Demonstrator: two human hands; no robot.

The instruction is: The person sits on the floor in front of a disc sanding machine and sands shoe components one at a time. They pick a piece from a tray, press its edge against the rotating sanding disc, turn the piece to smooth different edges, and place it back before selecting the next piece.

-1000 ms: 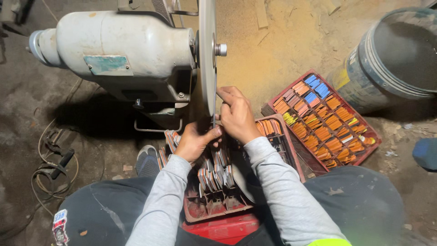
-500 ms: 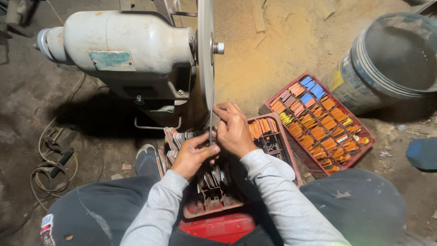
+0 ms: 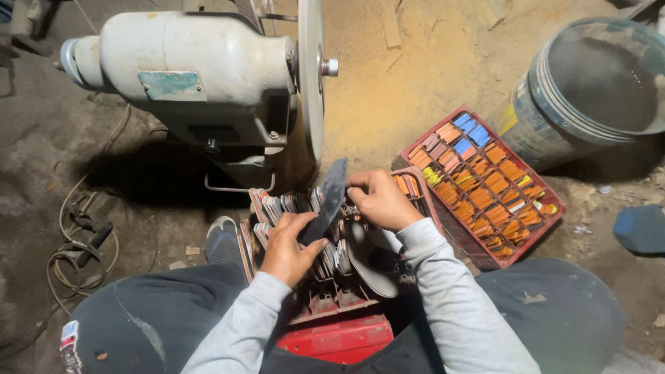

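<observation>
Head view: the left hand (image 3: 287, 246) and right hand (image 3: 377, 201) both clasp a dark knife blade (image 3: 327, 199), held over the near crate (image 3: 422, 201) just below the grinding disc (image 3: 311, 76). The blade appears to be mid-handling beside the disc; steady two-handed control matters.

Blade (image 3: 331, 197) off the wheel (image 3: 311, 76), hands (image 3: 332, 225) lower.

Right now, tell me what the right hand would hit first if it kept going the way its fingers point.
The right hand points left, toward the dark knife blade that both hands grip; its fingertips already touch it. Past the blade, it would probably meet the standing knives in the red crate, though depth is unclear.
</observation>
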